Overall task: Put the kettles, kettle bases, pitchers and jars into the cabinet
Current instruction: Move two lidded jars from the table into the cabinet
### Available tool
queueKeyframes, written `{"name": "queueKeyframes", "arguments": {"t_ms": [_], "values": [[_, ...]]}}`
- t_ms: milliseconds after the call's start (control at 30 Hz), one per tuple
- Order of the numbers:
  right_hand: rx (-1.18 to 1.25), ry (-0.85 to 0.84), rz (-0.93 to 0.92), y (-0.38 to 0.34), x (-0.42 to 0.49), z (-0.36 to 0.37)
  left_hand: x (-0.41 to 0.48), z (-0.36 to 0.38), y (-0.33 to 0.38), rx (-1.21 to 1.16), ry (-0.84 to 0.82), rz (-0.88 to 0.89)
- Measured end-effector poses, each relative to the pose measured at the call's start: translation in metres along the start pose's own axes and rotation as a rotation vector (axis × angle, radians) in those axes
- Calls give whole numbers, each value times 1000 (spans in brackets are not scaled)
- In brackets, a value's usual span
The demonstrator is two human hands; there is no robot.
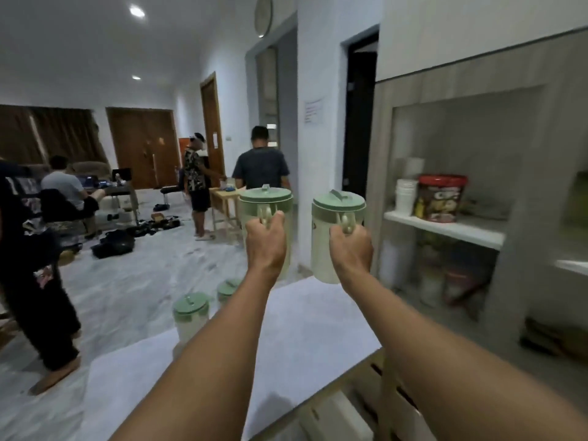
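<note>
Pitchers in hand: two pale plastic pitchers with green lids, carried upright side by side above the far edge of the white table [302, 329].
Left hand [265, 241]: fingers wrapped tight round the handle of the left pitcher [270, 202].
Right hand [351, 246]: fingers closed the same way on the handle of the right pitcher [327, 237].
Remaining pitchers: two more with green lids, one [191, 316] at the table's left edge and one [228, 289] just beyond it; whether they stand on the table or the floor I cannot tell.
Cabinet: an open recess on the right with a white shelf [445, 229]; on the shelf stand a red-lidded tub [440, 198] and a stack of white cups [405, 195].
Handling: the walls look thin and stiff, probably light if empty; contents cannot be seen. The handle is the sure hold, since the smooth body would likely slip. Lids seem only seated, so keeping each pitcher upright looks wise.
Stage: judged mid-carry, neither pitcher yet inside the cabinet.
</note>
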State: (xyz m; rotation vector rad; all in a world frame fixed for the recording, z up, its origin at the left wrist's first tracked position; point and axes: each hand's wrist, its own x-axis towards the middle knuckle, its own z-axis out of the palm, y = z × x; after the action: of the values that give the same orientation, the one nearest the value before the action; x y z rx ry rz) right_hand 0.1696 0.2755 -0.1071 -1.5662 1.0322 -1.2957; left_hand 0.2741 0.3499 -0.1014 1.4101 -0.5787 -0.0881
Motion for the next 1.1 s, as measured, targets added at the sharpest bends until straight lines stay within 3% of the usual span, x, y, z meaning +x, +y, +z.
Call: {"name": "queueKeyframes", "arguments": {"t_ms": [267,467,567,767,1100], "values": [[-135,462,18,24,93,-223,-90,221,44,-198,-460,38],[-260,689,32,70,154,-373,-180,381,64,-312,-726,4],[-306,715,40,94,189,-438,-215,457,68,-316,-787,1],[-340,661,79,145,264,-523,-237,585,49,-193,-756,-28],[-343,527,65,199,416,-533,-171,713,16,30,-672,-72]]}}
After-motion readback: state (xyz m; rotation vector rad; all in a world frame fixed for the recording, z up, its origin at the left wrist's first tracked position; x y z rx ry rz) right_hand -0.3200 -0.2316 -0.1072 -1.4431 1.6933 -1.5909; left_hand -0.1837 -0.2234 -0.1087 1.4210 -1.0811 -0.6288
